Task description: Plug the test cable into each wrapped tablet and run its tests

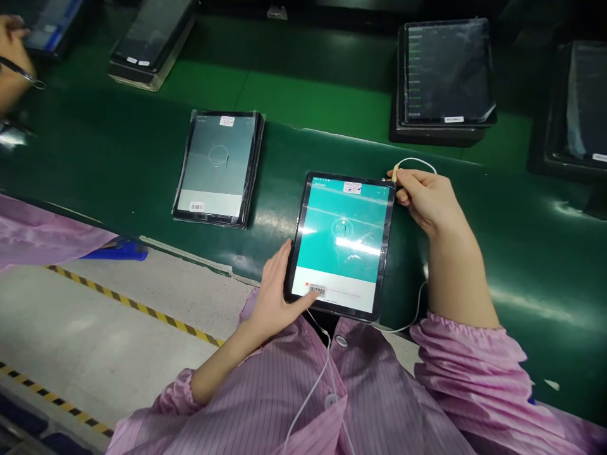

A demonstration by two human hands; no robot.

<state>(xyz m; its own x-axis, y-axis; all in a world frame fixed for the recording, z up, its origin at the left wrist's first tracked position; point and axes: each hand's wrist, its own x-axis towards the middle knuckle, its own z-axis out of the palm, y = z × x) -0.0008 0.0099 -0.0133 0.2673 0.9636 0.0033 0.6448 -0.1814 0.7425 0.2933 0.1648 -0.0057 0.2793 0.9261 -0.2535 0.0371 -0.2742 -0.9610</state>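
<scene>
A tablet with a lit teal screen is laid flat on the green counter, close to its near edge and directly in front of the person. Its lower left corner is gripped by the left hand: the fingers are curled along the left edge and the thumb is pressed on the white strip at the bottom of the screen, just beside a barcode label.

The end of a white cable is pinched between thumb and fingertips of the right hand, which is closed around it at the tablet's upper right corner. Whether the plug is seated in the tablet cannot be told. From the hand the cable is looped back over the knuckles; it is seen again below the forearm, near the tablet's bottom edge.

A wrapped tablet with a dim screen is lying to the left, well apart. Farther back on the right, another tablet is resting on a dark tray. At the upper left edge, a co-worker's hand is partly seen.
</scene>
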